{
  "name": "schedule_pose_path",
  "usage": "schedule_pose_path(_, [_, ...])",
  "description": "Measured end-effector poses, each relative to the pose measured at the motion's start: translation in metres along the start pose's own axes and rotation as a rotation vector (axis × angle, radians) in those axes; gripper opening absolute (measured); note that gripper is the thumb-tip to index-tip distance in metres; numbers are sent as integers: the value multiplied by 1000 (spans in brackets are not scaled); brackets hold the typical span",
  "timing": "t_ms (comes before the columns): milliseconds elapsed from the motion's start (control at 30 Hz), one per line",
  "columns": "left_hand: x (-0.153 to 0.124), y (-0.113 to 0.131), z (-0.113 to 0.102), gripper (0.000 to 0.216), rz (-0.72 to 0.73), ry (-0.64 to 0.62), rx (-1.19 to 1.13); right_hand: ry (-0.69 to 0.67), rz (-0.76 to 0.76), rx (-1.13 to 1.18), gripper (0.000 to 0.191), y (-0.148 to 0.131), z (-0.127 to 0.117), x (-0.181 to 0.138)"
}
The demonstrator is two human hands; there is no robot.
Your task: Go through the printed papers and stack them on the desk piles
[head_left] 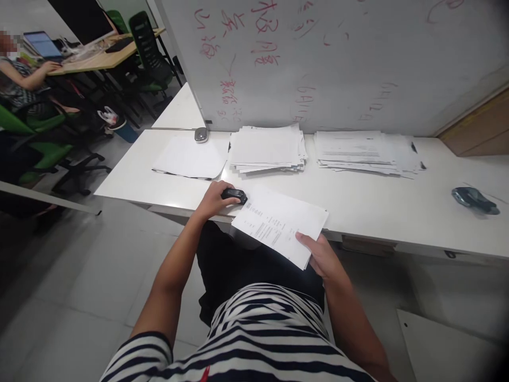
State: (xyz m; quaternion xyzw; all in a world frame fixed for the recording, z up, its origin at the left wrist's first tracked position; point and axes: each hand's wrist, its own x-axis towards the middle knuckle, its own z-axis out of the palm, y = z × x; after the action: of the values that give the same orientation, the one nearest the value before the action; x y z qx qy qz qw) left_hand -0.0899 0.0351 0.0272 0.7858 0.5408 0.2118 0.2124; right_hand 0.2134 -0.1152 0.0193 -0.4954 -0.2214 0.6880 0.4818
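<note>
We've got the front edge of the surface (382, 212) running right past our lap, and the sheets (274, 231) hang over it: far part above the white top, near part out over our legs. At the back, the whiteboard (338, 63) walls things off, with two paper stacks (264, 148) lined up along its foot. More loose paper (186, 156) lies to the left with a small round gadget (201, 136) on it, and a brown box (479, 124) blocks the far right corner. Best open room is the bare stretch right of our sheets, running over to a dark object (473, 200) we can't make out. There's a narrower bare strip between the stacks and the front edge, plus some free top at the left end.

As for the grips, our left grip (214, 200) is wrapped around the black stapler (234, 195), which sits on the surface close to the edge. Our right grip (323, 257) pinches the sheets at their near right corner, thumb on top. Their far left corner comes right up to the stapler's nose; can't tell whether any paper is between its jaws.
</note>
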Motion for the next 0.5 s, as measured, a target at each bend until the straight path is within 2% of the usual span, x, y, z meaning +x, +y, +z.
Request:
schedule_pose_path(167, [-1,-2,0,33,9,6,-30,-6,-21,-29,51,3,6,8])
schedule_pose_path(300, [-2,-1,1,35,11,6,-23,-70,-5,-30,53,13,15,24])
schedule_pose_path(500, [-3,14,-21,30,45,-181,3,-133,38,-99,49,23,23,43])
